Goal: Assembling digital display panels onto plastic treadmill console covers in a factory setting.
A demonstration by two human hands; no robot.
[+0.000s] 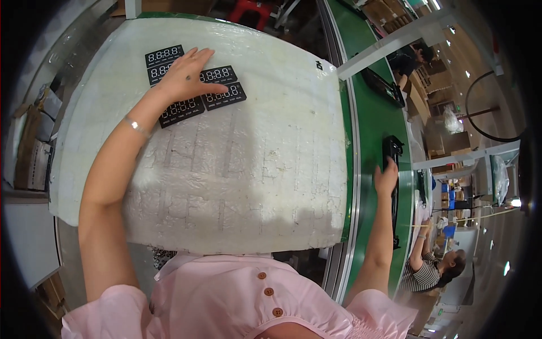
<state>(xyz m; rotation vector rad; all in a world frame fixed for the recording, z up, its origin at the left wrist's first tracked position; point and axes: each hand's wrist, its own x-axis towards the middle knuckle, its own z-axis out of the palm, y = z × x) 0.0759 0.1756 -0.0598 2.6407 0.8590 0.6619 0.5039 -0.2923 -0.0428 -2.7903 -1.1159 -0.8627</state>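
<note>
Several black display panels (224, 97) with white digit segments lie side by side on the pale, plastic-covered worktable (293, 152), toward its far left. My left hand (183, 79) is over them with its fingers apart. The thumb reaches across to the right-hand panels, and the palm hides parts of the others. No panel looks lifted. Off to the right, my right hand (386, 179) reaches over the green conveyor belt (367, 220) to a long black plastic housing (392, 148). Its fingertips overlap the housing's left edge, with finger and thumb apart.
A second black housing (383, 87) lies farther up the belt. A metal rail runs between table and belt, and a white post (389, 51) slants over the belt. Beyond it are a person in a striped top (420, 277) and another person at the far end.
</note>
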